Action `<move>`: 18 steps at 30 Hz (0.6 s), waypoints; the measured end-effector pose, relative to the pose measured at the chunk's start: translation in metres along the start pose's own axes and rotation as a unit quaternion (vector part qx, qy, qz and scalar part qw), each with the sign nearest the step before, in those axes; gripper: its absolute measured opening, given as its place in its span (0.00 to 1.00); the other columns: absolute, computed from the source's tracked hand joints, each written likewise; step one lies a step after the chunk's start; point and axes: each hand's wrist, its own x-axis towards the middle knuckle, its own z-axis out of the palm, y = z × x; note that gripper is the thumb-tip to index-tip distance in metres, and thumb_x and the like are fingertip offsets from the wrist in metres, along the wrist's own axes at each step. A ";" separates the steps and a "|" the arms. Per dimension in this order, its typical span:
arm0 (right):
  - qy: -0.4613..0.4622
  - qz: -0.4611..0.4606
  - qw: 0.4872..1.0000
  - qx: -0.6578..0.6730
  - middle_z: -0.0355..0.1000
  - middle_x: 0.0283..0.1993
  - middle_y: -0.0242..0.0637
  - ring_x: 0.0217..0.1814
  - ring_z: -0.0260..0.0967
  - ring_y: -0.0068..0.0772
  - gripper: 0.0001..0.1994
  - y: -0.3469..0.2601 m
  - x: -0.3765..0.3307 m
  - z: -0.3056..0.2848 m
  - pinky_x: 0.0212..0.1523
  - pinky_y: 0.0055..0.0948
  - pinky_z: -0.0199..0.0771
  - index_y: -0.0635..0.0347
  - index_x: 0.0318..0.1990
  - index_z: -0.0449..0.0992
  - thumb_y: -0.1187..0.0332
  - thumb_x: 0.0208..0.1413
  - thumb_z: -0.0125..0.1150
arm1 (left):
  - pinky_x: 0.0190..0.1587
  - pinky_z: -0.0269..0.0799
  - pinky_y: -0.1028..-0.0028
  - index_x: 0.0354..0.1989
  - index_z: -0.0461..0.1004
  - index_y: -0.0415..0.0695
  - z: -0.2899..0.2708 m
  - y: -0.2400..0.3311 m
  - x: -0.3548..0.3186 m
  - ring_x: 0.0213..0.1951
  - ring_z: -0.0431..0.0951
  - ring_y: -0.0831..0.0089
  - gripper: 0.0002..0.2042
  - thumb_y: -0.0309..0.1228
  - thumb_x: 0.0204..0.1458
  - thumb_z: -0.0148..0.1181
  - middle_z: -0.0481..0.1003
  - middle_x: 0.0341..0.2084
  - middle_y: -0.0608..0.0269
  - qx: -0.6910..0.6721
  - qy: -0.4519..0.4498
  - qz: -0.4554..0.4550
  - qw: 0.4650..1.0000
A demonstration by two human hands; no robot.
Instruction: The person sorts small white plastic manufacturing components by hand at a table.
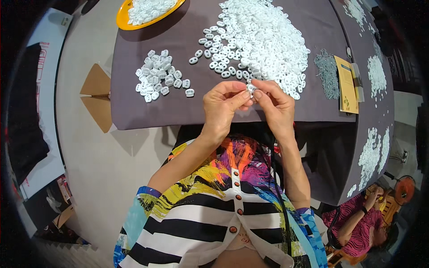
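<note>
Between the fingertips of both my hands is a small white plastic piece (251,88), held just above the table's near edge. My left hand (225,105) pinches it from the left. My right hand (276,105) pinches it from the right, and the fingers partly cover it. Beyond my hands spreads a large pile of white oval pieces with two holes each (268,42). To the left lies a smaller heap of chunkier white pieces (156,71). A heap of small grey metal parts (327,73) sits right of the large pile.
An orange plate (129,26) of white pieces stands at the far left of the dark-clothed table (178,111). A yellow booklet (345,85) lies at the right. More white heaps (370,149) run along the right side, where another person (357,223) sits. An open cardboard box (96,85) is at the left.
</note>
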 end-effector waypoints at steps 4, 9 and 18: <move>-0.001 0.004 1.000 0.002 0.67 0.31 0.28 0.32 0.64 0.15 0.11 0.004 -0.001 -0.001 0.33 0.15 0.66 0.65 0.43 0.73 0.79 0.51 0.53 | 0.26 0.71 0.82 0.32 0.72 0.38 -0.001 -0.001 0.000 0.24 0.75 0.77 0.06 0.19 0.44 0.58 0.75 0.24 0.61 0.010 0.003 0.000 1.000; 0.001 0.024 1.000 -0.012 0.65 0.29 0.25 0.31 0.62 0.13 0.12 0.002 -0.002 0.003 0.32 0.13 0.65 0.64 0.45 0.71 0.79 0.51 0.53 | 0.25 0.69 0.82 0.30 0.72 0.37 0.001 0.000 0.001 0.24 0.75 0.77 0.05 0.19 0.44 0.58 0.74 0.22 0.62 0.004 0.015 0.006 1.000; 0.012 0.043 0.999 0.028 0.64 0.27 0.24 0.28 0.61 0.12 0.14 -0.009 -0.004 0.007 0.30 0.12 0.63 0.64 0.46 0.71 0.81 0.50 0.52 | 0.28 0.69 0.81 0.40 0.71 0.34 -0.001 -0.007 0.000 0.24 0.73 0.78 0.12 0.20 0.45 0.57 0.74 0.26 0.61 -0.036 -0.012 0.011 0.999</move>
